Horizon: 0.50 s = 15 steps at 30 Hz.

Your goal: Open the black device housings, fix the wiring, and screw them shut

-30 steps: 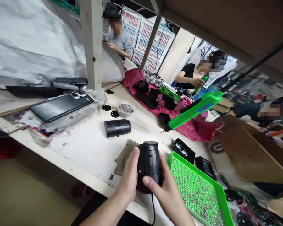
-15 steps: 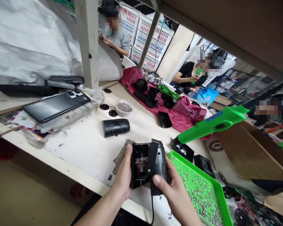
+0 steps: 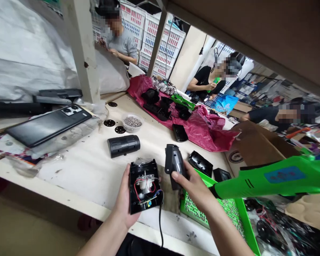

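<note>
My left hand (image 3: 124, 202) is closed around an opened black appliance housing (image 3: 145, 188), whose inside faces up. A motor, red and blue wires and a small circuit board show inside it. A black cord (image 3: 160, 224) runs down from its lower right corner. My right hand (image 3: 193, 181) grips a black shell cover (image 3: 177, 165) with a flat bracket along its side, held apart from the housing, to its right. Another black shell (image 3: 124, 145) lies on the table beyond my left hand. A green electric screwdriver (image 3: 272, 177) hangs above my right forearm.
A green tray (image 3: 249, 227) of loose screws sits under my right forearm. Farther back are a clear bowl of small metal parts (image 3: 132, 122), black discs (image 3: 109, 123) and a pink bag (image 3: 213, 133) with black parts. A phone (image 3: 49, 124) lies left. Several people work beyond.
The shell cover in my right hand has come away from the housing, up and to the right. The housing's inside is now in full view. The screwdriver appears lower and farther right.
</note>
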Motion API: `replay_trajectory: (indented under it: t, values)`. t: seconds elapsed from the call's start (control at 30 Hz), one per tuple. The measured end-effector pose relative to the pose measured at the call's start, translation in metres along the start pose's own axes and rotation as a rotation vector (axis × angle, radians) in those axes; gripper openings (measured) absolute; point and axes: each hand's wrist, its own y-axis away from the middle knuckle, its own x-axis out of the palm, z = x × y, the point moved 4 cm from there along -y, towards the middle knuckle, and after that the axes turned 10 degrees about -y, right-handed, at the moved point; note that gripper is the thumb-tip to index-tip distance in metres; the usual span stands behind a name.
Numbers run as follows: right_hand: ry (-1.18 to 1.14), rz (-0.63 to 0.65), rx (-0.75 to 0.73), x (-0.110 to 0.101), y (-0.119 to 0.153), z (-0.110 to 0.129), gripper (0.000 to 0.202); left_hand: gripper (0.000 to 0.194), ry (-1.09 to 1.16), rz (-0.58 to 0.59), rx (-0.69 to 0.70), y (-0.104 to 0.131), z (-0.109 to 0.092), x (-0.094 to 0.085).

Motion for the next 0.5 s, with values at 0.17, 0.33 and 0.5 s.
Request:
replay_trajectory:
  t: [0.17, 0.33, 0.5]
  values:
    - [0.287, 0.0, -0.025, 0.004, -0.015, -0.004, 0.073, 0.055, -0.007, 0.01, 0.025, 0.0, -0.001, -0.001]
    - [0.595, 0.017, -0.09, 0.014, -0.032, -0.008, 0.092, 0.056, -0.012, -0.029, 0.022, -0.002, 0.001, -0.002]
    - [0.759, 0.075, -0.145, 0.021, -0.05, -0.013, 0.088, 0.055, -0.03, -0.051, 0.044, -0.005, 0.0, -0.001]
